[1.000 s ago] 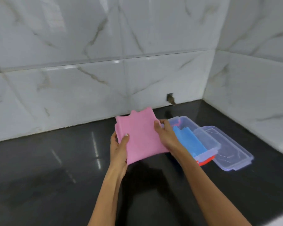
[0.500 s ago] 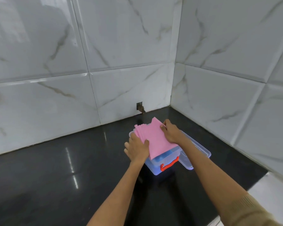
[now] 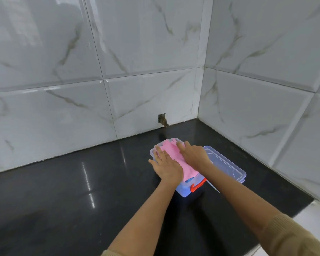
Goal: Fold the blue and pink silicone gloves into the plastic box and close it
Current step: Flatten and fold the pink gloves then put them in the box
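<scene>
Pink glove point(image 3: 175, 156) overhangs plastic box point(image 3: 183, 191) rim under flat hands.

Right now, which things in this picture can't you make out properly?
- Blue glove: head view, only a sliver shows under the pink glove.
- Box interior: covered by the left hand and right hand.
- Lid: its near edge is hidden by the right forearm.
- Wall hole: too small to identify.

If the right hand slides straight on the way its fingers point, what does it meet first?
Probably the far rim of the plastic box: the right hand lies flat on the pink glove, fingers pointing there. Depth is unclear.
</scene>
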`<state>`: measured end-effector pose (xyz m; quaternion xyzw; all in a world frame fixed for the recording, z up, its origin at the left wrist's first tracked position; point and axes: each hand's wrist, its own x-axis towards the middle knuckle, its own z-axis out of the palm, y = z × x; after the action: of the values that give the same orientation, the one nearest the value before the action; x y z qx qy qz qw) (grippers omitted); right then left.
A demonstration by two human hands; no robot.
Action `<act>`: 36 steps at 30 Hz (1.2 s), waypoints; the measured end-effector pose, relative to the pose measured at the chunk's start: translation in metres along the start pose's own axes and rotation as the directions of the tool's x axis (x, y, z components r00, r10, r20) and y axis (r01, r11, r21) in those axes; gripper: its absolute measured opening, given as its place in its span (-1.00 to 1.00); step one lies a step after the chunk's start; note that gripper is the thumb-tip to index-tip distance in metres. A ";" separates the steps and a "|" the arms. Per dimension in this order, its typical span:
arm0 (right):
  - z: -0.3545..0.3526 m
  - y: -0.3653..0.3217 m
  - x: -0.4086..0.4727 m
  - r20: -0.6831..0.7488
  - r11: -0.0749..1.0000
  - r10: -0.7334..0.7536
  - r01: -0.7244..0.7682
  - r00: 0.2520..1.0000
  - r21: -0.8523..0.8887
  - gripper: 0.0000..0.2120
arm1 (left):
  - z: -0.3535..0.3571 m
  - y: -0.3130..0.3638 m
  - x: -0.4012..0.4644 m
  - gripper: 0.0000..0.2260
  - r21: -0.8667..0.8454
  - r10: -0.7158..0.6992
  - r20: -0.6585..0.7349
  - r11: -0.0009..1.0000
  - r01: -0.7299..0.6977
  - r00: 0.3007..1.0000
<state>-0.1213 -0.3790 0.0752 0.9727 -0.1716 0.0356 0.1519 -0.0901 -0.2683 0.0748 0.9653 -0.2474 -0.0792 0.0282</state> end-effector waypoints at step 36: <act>-0.042 -0.216 0.009 0.046 0.917 -0.284 0.257 0.958 0.304 -0.24 | -0.017 -0.239 -0.029 -0.50 0.305 -0.099 0.041 0.949 0.082 0.994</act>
<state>-0.0395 -0.1755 0.0551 0.9994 -0.0349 -0.0039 0.0011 0.0010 -0.0448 0.0736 0.9659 -0.2126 -0.0686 -0.1308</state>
